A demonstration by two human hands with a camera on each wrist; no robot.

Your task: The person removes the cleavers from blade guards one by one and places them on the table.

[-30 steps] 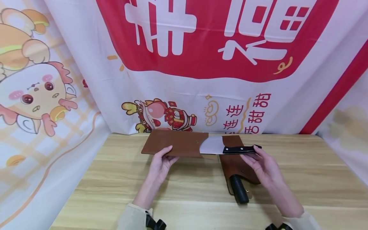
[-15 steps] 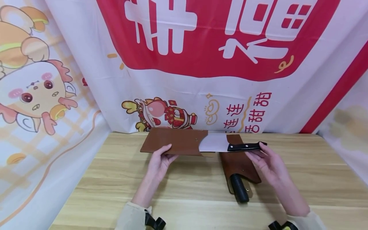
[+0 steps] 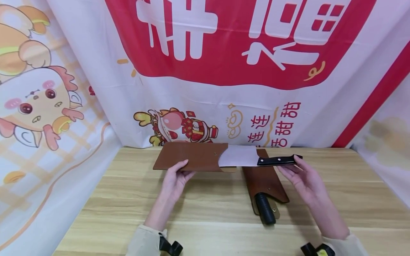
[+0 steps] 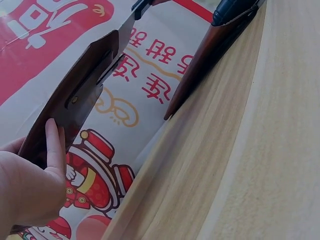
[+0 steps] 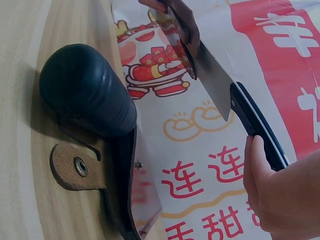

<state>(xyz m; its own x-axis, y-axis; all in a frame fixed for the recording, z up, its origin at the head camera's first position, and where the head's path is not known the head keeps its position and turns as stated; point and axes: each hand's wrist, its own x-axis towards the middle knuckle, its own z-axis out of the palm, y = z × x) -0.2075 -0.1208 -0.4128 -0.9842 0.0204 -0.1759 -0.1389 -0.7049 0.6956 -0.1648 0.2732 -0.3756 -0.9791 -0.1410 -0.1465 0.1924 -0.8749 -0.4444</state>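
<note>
A cleaver (image 3: 238, 155) with a black riveted handle is held above the table, its broad blade partly inside a brown leather sheath (image 3: 189, 156). My left hand (image 3: 174, 179) grips the sheath by its lower edge, thumb on the near face and fingers beneath. At the other end, my right hand (image 3: 302, 177) pinches the butt of the handle between thumb and fingers. In the right wrist view, bare blade (image 5: 212, 75) shows between the sheath's mouth and the handle. How much blade is inside the sheath is hidden.
On the wooden table (image 3: 134, 206) lies a second brown sheath (image 3: 262, 177) with a black-handled knife (image 3: 265, 209) in it, handle toward me. Its snap strap (image 5: 75, 167) hangs open. A printed cloth (image 3: 198, 96) stands behind the table.
My right hand has moved right with the handle, and more bare blade shows outside the sheath. My left hand still holds the sheath in nearly the same place.
</note>
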